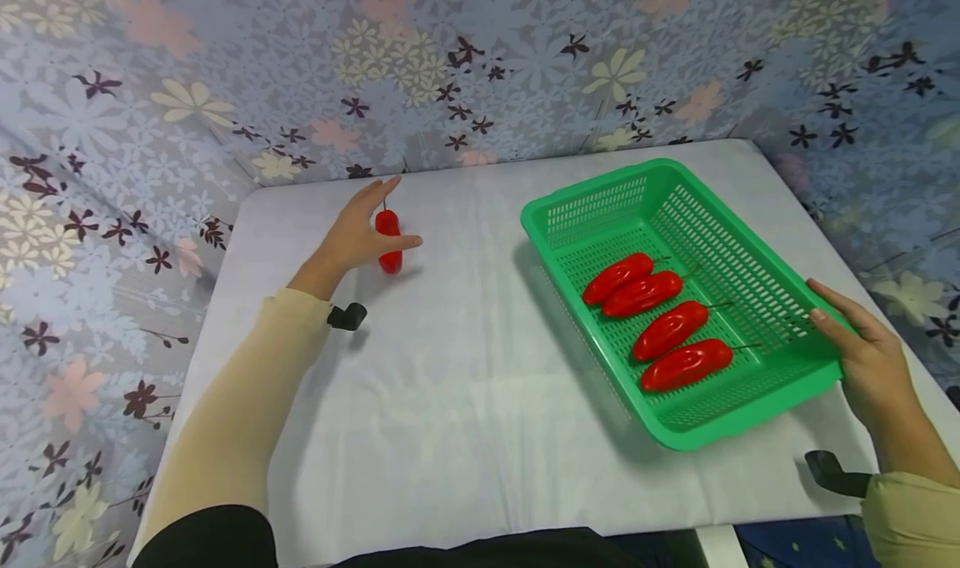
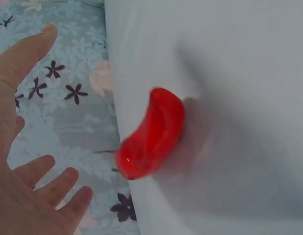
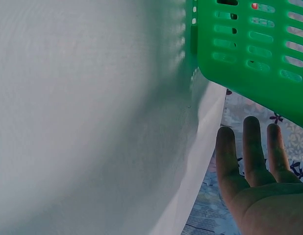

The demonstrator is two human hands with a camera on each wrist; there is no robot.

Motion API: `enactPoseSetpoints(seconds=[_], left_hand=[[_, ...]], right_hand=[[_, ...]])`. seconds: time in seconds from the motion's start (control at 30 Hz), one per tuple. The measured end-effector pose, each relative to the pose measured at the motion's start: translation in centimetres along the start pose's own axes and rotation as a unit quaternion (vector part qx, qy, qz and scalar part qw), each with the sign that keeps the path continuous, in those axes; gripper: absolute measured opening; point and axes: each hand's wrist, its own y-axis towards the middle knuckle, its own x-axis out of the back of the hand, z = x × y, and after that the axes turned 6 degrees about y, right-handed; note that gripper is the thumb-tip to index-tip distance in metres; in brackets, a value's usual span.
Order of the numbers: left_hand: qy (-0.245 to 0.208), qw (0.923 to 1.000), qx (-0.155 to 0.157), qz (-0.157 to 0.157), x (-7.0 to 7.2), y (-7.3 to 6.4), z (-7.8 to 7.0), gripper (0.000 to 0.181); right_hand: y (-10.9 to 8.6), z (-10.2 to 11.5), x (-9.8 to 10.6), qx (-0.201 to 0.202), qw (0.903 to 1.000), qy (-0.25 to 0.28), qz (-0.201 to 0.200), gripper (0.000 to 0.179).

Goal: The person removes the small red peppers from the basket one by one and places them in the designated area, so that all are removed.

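Risk: loose pepper (image 1: 388,241) may roll off the bench (image 1: 450,385) edge | my left hand (image 1: 360,231) spread wide over it | my right hand (image 1: 862,360) flat against basket (image 1: 750,243) rim, holding nothing

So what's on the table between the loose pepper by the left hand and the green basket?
Nothing: in the head view only bare white cloth lies between the pepper and the basket.
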Motion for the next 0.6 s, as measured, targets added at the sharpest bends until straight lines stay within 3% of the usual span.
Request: enactPoseSetpoints(seconds=[0.17,0.23,0.37,0.6], left_hand=[[-0.005,0.9993,-0.036,0.004,-0.2,0.2,-1.7,0.103],[-0.007,0.9982,-0.058,0.008,-0.4,0.3,-2.6,0.102],[-0.009,0.9948,-0.101,0.011,-0.9,0.4,-4.6,0.1],[-0.02,0.9836,-0.179,0.004,-1.6,0.8,-8.3,0.098]], right_hand=[[0.3,0.1,0.1,0.016,0.9953,0.095,0.013,0.049],[0.4,0.2,0.1,0.019,0.9866,0.161,0.021,0.049],[0.6,0.1,0.1,0.017,0.972,0.232,0.032,0.047],[0.6,0.0,0.1,0.022,0.9734,0.226,0.032,0.046]])
